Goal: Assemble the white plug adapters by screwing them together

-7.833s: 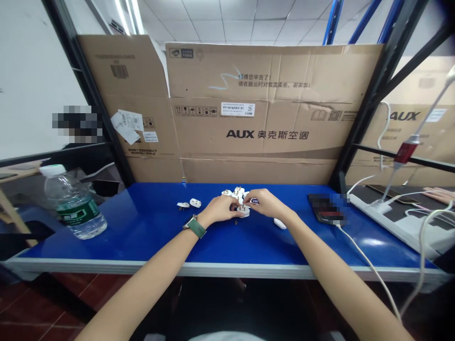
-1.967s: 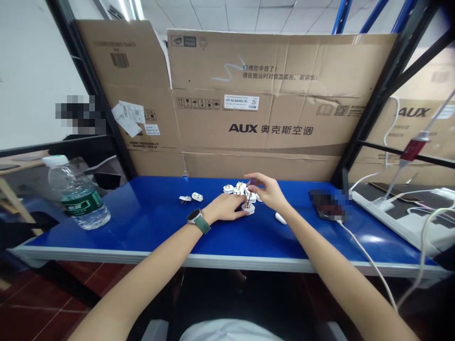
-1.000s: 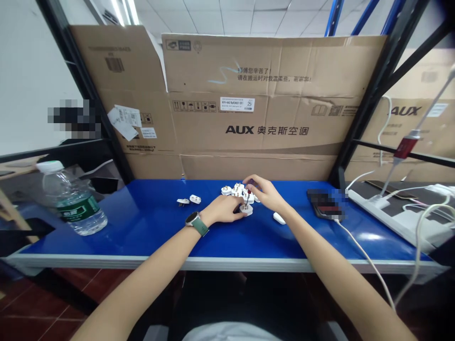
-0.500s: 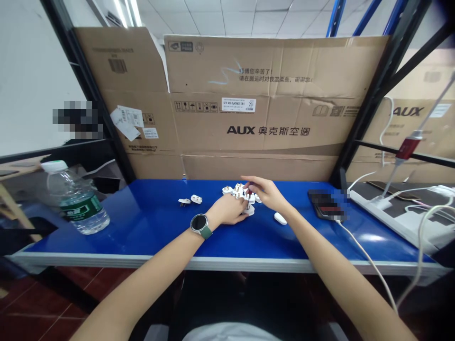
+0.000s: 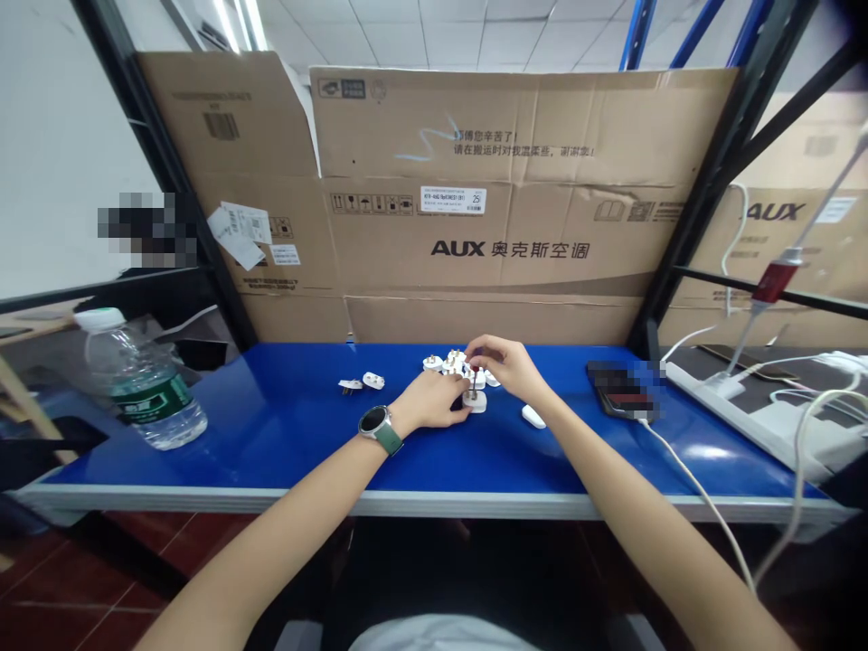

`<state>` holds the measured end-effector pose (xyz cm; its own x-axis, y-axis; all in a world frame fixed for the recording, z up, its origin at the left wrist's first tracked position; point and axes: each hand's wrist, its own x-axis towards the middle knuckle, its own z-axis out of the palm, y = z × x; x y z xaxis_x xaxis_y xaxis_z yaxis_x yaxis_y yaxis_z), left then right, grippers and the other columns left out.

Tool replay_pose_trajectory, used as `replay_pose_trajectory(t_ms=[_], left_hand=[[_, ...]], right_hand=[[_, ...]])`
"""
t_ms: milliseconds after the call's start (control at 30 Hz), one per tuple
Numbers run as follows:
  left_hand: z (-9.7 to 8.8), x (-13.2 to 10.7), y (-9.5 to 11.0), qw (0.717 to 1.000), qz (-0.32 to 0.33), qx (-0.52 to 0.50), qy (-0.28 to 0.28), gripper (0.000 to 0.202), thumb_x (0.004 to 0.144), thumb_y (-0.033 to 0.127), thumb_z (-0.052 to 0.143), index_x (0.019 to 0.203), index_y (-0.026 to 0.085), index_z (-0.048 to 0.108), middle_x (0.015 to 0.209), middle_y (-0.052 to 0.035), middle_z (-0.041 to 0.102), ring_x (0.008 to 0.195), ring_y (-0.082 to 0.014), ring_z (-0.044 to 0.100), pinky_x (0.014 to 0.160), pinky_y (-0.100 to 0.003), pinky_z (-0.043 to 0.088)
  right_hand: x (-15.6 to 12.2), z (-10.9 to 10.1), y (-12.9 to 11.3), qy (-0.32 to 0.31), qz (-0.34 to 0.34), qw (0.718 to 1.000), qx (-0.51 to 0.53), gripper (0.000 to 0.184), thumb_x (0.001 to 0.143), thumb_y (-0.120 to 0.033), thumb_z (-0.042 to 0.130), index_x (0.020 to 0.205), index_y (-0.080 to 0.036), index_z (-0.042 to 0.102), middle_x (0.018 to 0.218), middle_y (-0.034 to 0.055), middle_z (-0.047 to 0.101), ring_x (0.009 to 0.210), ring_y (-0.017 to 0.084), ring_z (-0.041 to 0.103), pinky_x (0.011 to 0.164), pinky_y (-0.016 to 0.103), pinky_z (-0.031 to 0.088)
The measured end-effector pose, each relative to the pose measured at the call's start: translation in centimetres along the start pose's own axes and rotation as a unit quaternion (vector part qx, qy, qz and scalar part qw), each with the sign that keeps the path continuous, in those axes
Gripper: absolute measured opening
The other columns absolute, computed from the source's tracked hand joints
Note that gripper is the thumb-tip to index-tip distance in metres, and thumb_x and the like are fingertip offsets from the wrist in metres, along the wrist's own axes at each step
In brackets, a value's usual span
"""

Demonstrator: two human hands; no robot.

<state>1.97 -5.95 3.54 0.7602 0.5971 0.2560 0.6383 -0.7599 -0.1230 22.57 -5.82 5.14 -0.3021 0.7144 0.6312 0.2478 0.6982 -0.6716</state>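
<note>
With its fingers closed at the side of a white plug [image 5: 477,403], my left hand [image 5: 434,400] steadies it on the blue table [image 5: 291,434]. My right hand [image 5: 505,364] pinches the small red handle of a screwdriver [image 5: 475,369], held upright with its thin shaft pointing down onto that plug. Just behind my fingers, several white plugs [image 5: 454,360] lie bunched with their pins up. To the left rest two more white plug pieces, one a plug with its pins to the side [image 5: 351,386]. A smooth white plug cover [image 5: 533,416] lies beside my right forearm.
A water bottle [image 5: 146,389] stands at the table's left. On the right are a phone [image 5: 620,391] with a cable and a white power strip [image 5: 732,407]. A tall cardboard sheet [image 5: 515,271] closes off the back, between dark metal posts.
My left fingers have shifted slightly left and spread around the plug, leaving more of it showing. My right hand stays above it with the screwdriver, its fingers curled a little more.
</note>
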Motion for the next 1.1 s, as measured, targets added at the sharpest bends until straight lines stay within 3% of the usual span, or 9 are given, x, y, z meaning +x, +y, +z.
replay_pose_trajectory(t_ms=[567,700,900,1000,1067,1100], left_hand=[[-0.2,0.1,0.2,1.000,-0.012,-0.014,0.005,0.031,0.090,0.044,0.063,0.107,0.020,0.070,0.105,-0.0097,0.075,0.086,-0.0271,0.070,0.070,-0.034,0.048],[-0.2,0.1,0.2,1.000,-0.011,-0.012,0.013,0.030,0.090,0.044,0.063,0.107,0.020,0.070,0.103,-0.0097,0.075,0.090,-0.0278,0.070,0.074,-0.034,0.048],[-0.8,-0.1,-0.9,0.999,-0.036,0.010,0.039,0.025,0.090,0.044,0.062,0.099,0.020,0.066,0.103,-0.0096,0.074,0.091,-0.0270,0.070,0.073,-0.032,0.046],[-1.5,-0.6,-2.2,0.997,-0.060,0.019,0.039,0.024,0.089,0.044,0.062,0.097,0.022,0.065,0.102,-0.0078,0.074,0.088,-0.0255,0.070,0.068,-0.031,0.042],[-2.0,-1.1,-3.2,0.996,-0.078,0.019,0.039,0.023,0.090,0.045,0.061,0.093,0.023,0.064,0.099,-0.0054,0.074,0.085,-0.0241,0.070,0.065,-0.030,0.039],[-2.2,-1.3,-3.7,0.995,-0.085,0.019,0.041,0.023,0.090,0.046,0.061,0.092,0.023,0.064,0.097,-0.0048,0.075,0.085,-0.0240,0.070,0.064,-0.030,0.038]], right_hand=[[-0.3,0.3,-0.3,0.061,0.020,0.997,-0.034,0.014,0.083,-0.033,0.076,0.093,-0.024,0.074,0.082,0.0012,0.076,0.068,0.020,0.071,0.066,0.031,0.053],[-0.2,0.7,0.3,0.073,0.016,0.997,0.003,0.020,0.084,-0.036,0.076,0.098,-0.024,0.071,0.086,0.0018,0.076,0.073,0.020,0.071,0.073,0.033,0.056],[0.6,-0.8,1.4,0.219,-0.010,0.968,0.117,0.028,0.094,-0.048,0.065,0.107,-0.025,0.055,0.091,0.0021,0.071,0.078,0.018,0.072,0.080,0.034,0.057],[0.6,-2.8,2.2,0.219,0.036,0.975,-0.002,0.020,0.101,-0.041,0.049,0.106,-0.023,0.056,0.082,0.0009,0.066,0.066,0.016,0.065,0.071,0.032,0.054],[0.4,-4.1,2.8,0.144,0.097,0.969,-0.175,0.017,0.099,-0.029,0.047,0.100,-0.020,0.062,0.089,0.0063,0.069,0.080,0.020,0.067,0.080,0.033,0.052],[0.2,-4.6,3.1,0.100,0.135,0.952,-0.254,0.017,0.097,-0.025,0.049,0.097,-0.018,0.064,0.095,0.0100,0.071,0.090,0.022,0.067,0.085,0.034,0.051]])
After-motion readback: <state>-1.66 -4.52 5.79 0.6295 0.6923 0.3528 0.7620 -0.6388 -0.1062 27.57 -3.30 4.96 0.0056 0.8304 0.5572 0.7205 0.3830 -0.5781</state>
